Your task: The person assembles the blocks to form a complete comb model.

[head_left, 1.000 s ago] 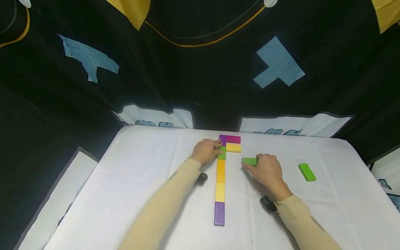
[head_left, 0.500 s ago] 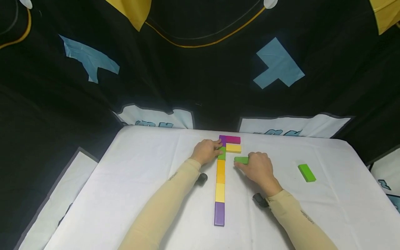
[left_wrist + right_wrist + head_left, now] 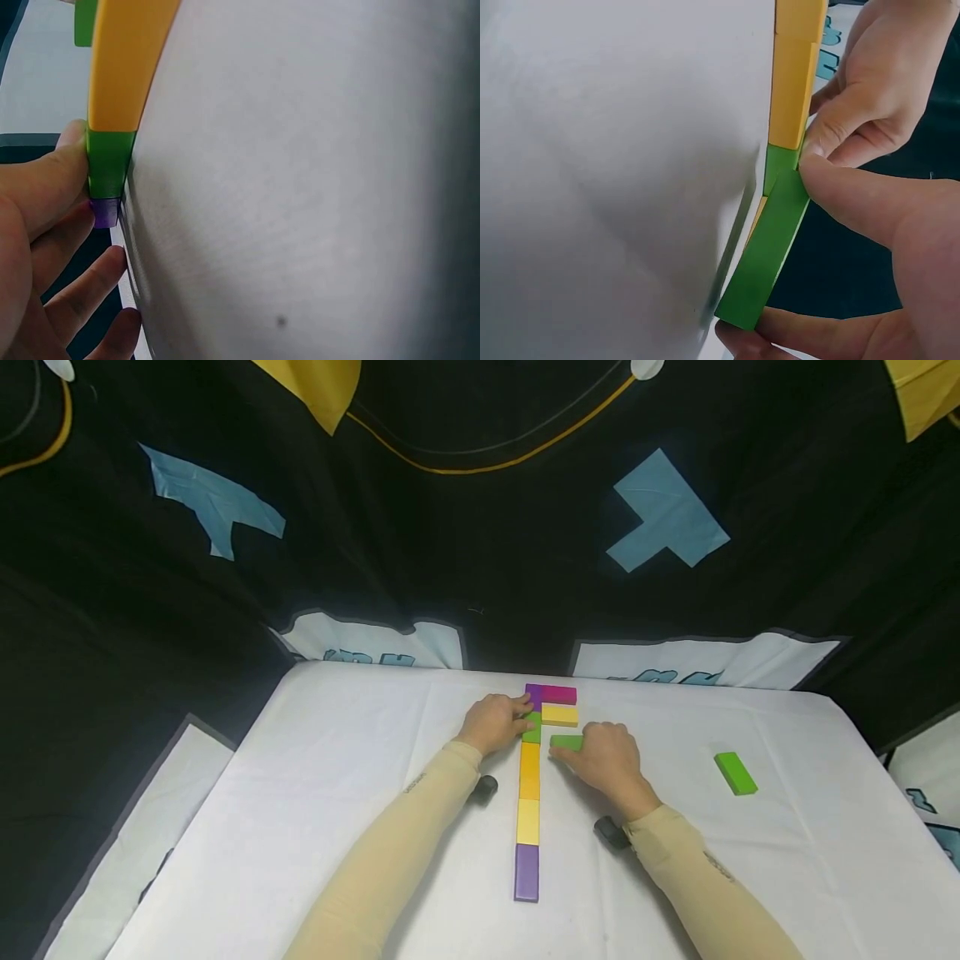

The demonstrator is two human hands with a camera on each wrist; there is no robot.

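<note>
A straight column of flat blocks runs toward the person in the head view: purple block (image 3: 534,690), green block (image 3: 532,735), orange block (image 3: 529,771), yellow block (image 3: 528,822) and a nearer purple block (image 3: 527,873). My left hand (image 3: 490,724) rests its thumb against the green one and a finger on the far purple one. Jutting right from the column's far end are a magenta block (image 3: 559,695) and a second yellow block (image 3: 560,716). My right hand (image 3: 609,762) pinches another green block (image 3: 763,251) by its ends, slightly right of the column.
A loose green block (image 3: 736,773) lies farther right on the white-covered table (image 3: 337,760). Behind the table hangs a dark patterned cloth (image 3: 450,543). A small black device (image 3: 611,832) sits at the right wrist.
My right hand has carried its green block leftward, closer to the column and just below the second yellow block. My left hand has stayed in place.
</note>
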